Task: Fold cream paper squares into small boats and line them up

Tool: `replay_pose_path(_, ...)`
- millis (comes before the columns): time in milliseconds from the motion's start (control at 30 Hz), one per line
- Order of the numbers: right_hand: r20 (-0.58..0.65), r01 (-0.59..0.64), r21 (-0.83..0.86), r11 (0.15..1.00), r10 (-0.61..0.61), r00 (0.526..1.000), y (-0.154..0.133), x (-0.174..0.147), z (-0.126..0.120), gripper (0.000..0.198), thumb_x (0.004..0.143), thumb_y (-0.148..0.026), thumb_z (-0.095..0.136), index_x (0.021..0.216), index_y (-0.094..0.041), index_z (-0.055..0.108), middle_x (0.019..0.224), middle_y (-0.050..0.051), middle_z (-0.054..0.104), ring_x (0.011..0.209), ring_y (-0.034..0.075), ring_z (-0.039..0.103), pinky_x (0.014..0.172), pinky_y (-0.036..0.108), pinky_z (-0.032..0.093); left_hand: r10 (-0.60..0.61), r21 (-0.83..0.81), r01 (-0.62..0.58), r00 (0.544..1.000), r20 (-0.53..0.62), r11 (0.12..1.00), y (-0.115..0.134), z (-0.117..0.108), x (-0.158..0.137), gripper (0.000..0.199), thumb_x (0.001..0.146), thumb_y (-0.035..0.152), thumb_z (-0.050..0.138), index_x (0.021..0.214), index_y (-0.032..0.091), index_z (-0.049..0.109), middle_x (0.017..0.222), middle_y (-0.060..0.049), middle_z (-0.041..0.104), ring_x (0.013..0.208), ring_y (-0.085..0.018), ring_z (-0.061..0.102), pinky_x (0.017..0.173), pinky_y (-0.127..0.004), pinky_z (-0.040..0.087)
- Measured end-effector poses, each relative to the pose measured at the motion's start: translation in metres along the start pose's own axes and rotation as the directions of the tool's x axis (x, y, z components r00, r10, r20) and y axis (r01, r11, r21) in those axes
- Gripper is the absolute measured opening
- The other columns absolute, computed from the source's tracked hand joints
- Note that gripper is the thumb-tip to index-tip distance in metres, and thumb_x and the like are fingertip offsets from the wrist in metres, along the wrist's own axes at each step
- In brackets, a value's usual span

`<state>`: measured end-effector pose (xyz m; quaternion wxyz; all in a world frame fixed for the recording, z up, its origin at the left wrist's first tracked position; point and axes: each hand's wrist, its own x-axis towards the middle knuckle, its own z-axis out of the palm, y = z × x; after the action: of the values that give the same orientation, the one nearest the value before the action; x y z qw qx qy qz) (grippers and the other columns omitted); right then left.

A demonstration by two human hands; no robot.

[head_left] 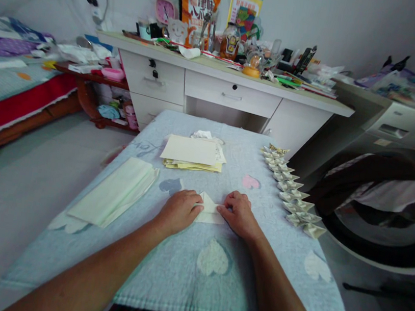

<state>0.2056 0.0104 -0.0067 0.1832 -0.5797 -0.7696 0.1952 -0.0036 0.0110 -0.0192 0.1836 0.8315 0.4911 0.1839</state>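
A small folded paper (209, 216) lies on the cloth in front of me, its upper part brought to a triangular point. My left hand (182, 211) grips its left side, thumb and fingers closed at the edge. At the right edge, my right hand (238, 215) pinches the paper with thumb and bent fingers. Beyond my hands sits a stack of cream and yellow paper sheets (188, 150). To the left rests a long pile of pale folded paper (115, 191). A row of folded paper pieces (290, 187) with pointed tips lines the table's right side.
A light blue cloth with heart shapes (176, 269) covers the table. Behind it stands a white desk (231, 94) crowded with jars and small things. A washing machine (392, 130) is at the right, a bed (13, 82) at the left.
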Motion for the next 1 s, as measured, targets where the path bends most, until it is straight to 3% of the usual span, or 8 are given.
replay_pose_path(233, -0.018, -0.019, -0.013, 1.000, 0.018, 1.000, 0.000, 0.001, 0.003, 0.018, 0.081, -0.029, 0.066, 0.068, -0.017, 0.064, 0.090, 0.004, 0.059, 0.090, 0.019, 0.047, 0.081, 0.034, 0.031, -0.064, 0.028, 0.064, 0.998, -0.007, 0.998, -0.001, -0.002, -0.002, 0.014, 0.085, 0.031, 0.054, 0.083, 0.019, 0.061, 0.085, -0.005, 0.065, 0.084, -0.020, 0.060, 0.075, -0.030, 0.041)
replay_pose_path(433, -0.023, -0.041, 0.011, 0.999, 0.042, 0.999, -0.002, 0.001, 0.001, 0.016, 0.081, -0.027, 0.065, 0.069, -0.017, 0.066, 0.089, 0.004, 0.059, 0.089, 0.018, 0.048, 0.081, 0.033, 0.031, -0.038, 0.023, 0.038, 0.999, 0.006, 0.999, 0.002, -0.006, -0.005, 0.008, 0.086, 0.023, 0.051, 0.092, 0.021, 0.056, 0.089, -0.003, 0.066, 0.088, -0.020, 0.061, 0.078, -0.030, 0.042)
replay_pose_path(800, -0.038, -0.059, 0.003, 0.998, 0.059, 0.998, -0.003, 0.001, 0.002, 0.015, 0.079, -0.026, 0.065, 0.067, -0.017, 0.065, 0.088, 0.004, 0.060, 0.089, 0.018, 0.048, 0.080, 0.031, 0.031, -0.014, -0.036, 0.016, 0.998, 0.054, 0.999, -0.005, -0.013, -0.005, 0.031, 0.085, 0.015, 0.048, 0.113, 0.023, 0.058, 0.103, -0.004, 0.058, 0.094, -0.018, 0.059, 0.086, -0.028, 0.044)
replay_pose_path(1000, -0.037, -0.069, 0.006, 0.998, 0.070, 0.997, -0.005, 0.000, 0.001, 0.014, 0.079, -0.026, 0.066, 0.068, -0.017, 0.066, 0.090, 0.004, 0.060, 0.089, 0.019, 0.048, 0.081, 0.032, 0.032, 0.040, -0.043, -0.035, 0.992, 0.117, 0.998, -0.012, -0.011, -0.004, 0.035, 0.087, 0.016, 0.043, 0.107, 0.030, 0.068, 0.106, -0.001, 0.053, 0.084, -0.013, 0.056, 0.081, -0.025, 0.045)
